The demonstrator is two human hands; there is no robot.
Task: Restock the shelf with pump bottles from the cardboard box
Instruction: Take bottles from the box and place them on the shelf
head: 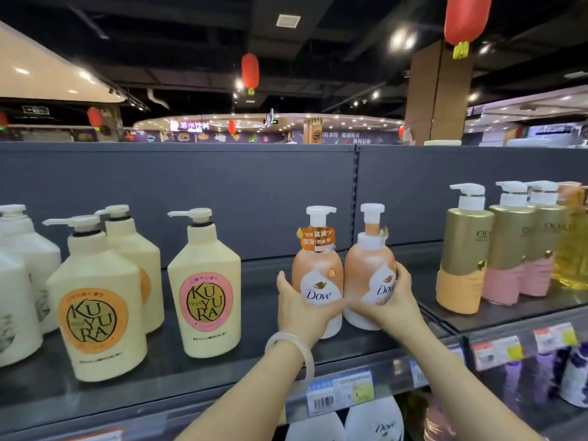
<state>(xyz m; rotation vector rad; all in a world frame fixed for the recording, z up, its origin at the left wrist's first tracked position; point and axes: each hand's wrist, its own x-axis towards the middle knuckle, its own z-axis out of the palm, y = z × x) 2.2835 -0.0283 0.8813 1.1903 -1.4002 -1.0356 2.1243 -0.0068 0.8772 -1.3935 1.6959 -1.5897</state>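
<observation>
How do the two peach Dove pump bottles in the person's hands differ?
The left peach Dove bottle wears an orange printed collar tag round its neck and faces its label forward. The right peach Dove bottle has a torn tag and is turned, its label angled right. Both stand upright on the dark shelf, touching, with white pumps.

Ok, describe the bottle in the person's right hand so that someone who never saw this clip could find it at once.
On the top grey shelf, look to the middle, where two peach Dove pump bottles stand side by side. It is the right Dove bottle, gripped by the right hand. Unlike the left Dove bottle, its orange neck label is turned away.
</observation>
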